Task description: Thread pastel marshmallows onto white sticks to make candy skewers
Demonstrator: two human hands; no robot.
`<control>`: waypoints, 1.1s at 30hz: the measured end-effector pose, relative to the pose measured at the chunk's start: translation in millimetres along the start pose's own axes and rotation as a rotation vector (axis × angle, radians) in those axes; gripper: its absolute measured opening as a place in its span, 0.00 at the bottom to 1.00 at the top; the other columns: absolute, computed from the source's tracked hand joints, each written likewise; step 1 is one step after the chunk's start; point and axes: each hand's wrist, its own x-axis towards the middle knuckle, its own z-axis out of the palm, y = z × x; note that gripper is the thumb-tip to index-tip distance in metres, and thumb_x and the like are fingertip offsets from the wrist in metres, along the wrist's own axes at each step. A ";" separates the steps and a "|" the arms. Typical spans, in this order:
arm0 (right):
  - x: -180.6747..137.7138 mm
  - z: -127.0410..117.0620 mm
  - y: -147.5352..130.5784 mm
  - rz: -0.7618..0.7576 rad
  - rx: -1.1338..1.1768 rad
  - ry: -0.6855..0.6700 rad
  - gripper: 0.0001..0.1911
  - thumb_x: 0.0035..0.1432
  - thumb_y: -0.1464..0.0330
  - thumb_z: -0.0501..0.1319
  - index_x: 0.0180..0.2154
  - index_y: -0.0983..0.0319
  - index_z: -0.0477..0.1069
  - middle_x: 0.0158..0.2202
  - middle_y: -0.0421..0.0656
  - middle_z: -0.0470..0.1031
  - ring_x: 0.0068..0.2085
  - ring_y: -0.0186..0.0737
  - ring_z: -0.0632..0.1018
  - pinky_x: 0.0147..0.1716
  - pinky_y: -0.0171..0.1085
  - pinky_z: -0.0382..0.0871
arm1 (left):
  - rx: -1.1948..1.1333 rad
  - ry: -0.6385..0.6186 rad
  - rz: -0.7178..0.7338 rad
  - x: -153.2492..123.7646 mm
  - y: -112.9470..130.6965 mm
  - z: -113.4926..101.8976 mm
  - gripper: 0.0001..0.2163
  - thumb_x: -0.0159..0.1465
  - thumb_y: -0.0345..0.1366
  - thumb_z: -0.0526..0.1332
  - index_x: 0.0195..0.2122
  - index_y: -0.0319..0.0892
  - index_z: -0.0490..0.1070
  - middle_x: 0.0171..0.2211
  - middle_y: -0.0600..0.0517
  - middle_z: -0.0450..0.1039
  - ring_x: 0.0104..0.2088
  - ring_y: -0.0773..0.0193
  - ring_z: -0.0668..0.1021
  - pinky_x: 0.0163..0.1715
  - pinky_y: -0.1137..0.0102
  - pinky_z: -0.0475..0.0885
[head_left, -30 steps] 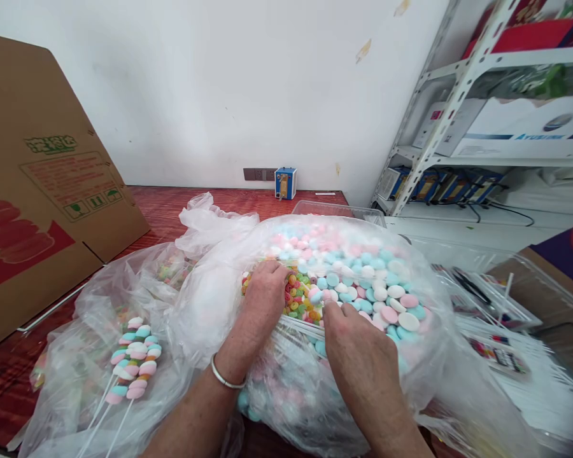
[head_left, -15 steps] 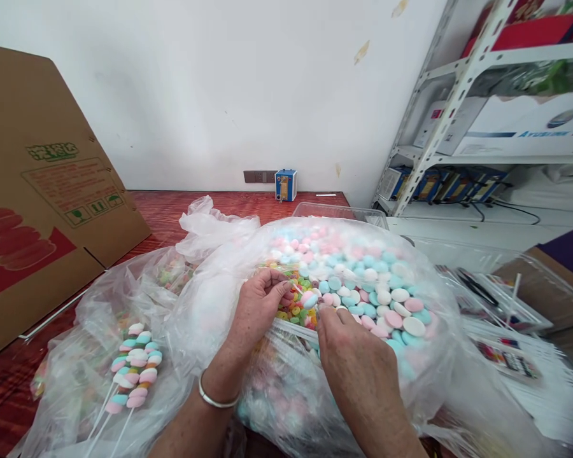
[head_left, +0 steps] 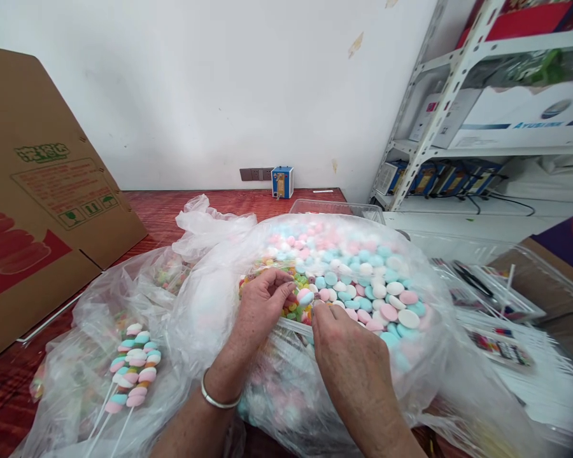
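Observation:
Over the open bag of sweets, my left hand (head_left: 266, 299) has its thumb and fingers pinched at the white stick, most of which is hidden now. Pink, white and blue marshmallows (head_left: 305, 297) sit at the stick's end, between my two hands. My right hand (head_left: 348, 356) is closed just right of them, its fingertips close to the marshmallows; what they grip is hidden. Under the hands lie small coloured gummy rings (head_left: 293, 312), with loose flat marshmallows (head_left: 389, 312) to the right. Several marshmallow skewers (head_left: 136, 366) lie on plastic at the left.
A large clear plastic bag (head_left: 210, 292) spreads around the sweets on the red-brown table (head_left: 162, 207). A cardboard box (head_left: 52, 191) stands at the left. Behind are a small blue device (head_left: 282, 182) and a clear tray (head_left: 337, 208). White sticks (head_left: 549, 369) and a metal shelf (head_left: 451, 102) are at the right.
The left fingers are closer to the marshmallows, and the length of stick seen between them before is now mostly hidden. The view has shifted slightly.

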 end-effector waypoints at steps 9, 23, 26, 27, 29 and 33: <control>-6.8 8.7 11.7 0.048 0.067 0.113 0.08 0.65 0.72 0.59 0.31 0.59 0.67 0.28 0.39 0.75 0.25 0.37 0.76 0.22 0.35 0.51 | 0.614 -0.044 0.296 -0.2 -1.7 -33.6 0.07 0.63 0.34 0.63 0.40 0.47 0.81 0.41 0.50 0.81 0.46 0.55 0.79 0.49 0.62 0.71; -19.7 11.8 15.0 -0.007 0.086 0.200 0.08 0.59 0.73 0.63 0.29 0.58 0.67 0.25 0.37 0.73 0.23 0.41 0.77 0.21 0.37 0.52 | 0.362 0.094 0.093 -0.1 1.0 -23.6 0.08 0.61 0.39 0.64 0.39 0.41 0.78 0.33 0.51 0.80 0.33 0.61 0.79 0.34 0.68 0.73; -19.4 12.5 16.2 -0.009 0.071 0.210 0.09 0.59 0.74 0.63 0.29 0.58 0.67 0.25 0.38 0.73 0.23 0.42 0.78 0.21 0.37 0.53 | 0.661 0.146 0.221 -1.6 4.6 -32.1 0.06 0.60 0.35 0.65 0.38 0.44 0.79 0.35 0.51 0.78 0.36 0.60 0.78 0.39 0.67 0.71; -19.5 12.7 16.0 -0.011 0.069 0.208 0.08 0.59 0.73 0.62 0.29 0.58 0.67 0.25 0.38 0.73 0.23 0.42 0.77 0.20 0.37 0.52 | 0.737 0.089 0.249 -2.2 4.8 -34.6 0.05 0.60 0.34 0.65 0.36 0.44 0.79 0.35 0.51 0.78 0.37 0.60 0.77 0.40 0.66 0.70; -20.0 13.0 14.8 -0.014 0.072 0.208 0.08 0.60 0.73 0.62 0.29 0.58 0.67 0.25 0.37 0.74 0.22 0.41 0.77 0.20 0.37 0.52 | 0.820 -0.072 0.272 -3.2 3.4 -37.7 0.05 0.62 0.32 0.63 0.34 0.45 0.80 0.35 0.51 0.78 0.39 0.58 0.77 0.42 0.65 0.70; -21.4 12.3 12.4 -0.021 0.077 0.237 0.07 0.60 0.72 0.61 0.29 0.58 0.67 0.25 0.37 0.74 0.21 0.40 0.76 0.20 0.37 0.51 | 0.863 -0.147 0.269 -2.2 -3.7 -36.6 0.08 0.62 0.29 0.61 0.33 0.44 0.81 0.36 0.49 0.78 0.41 0.56 0.77 0.43 0.63 0.70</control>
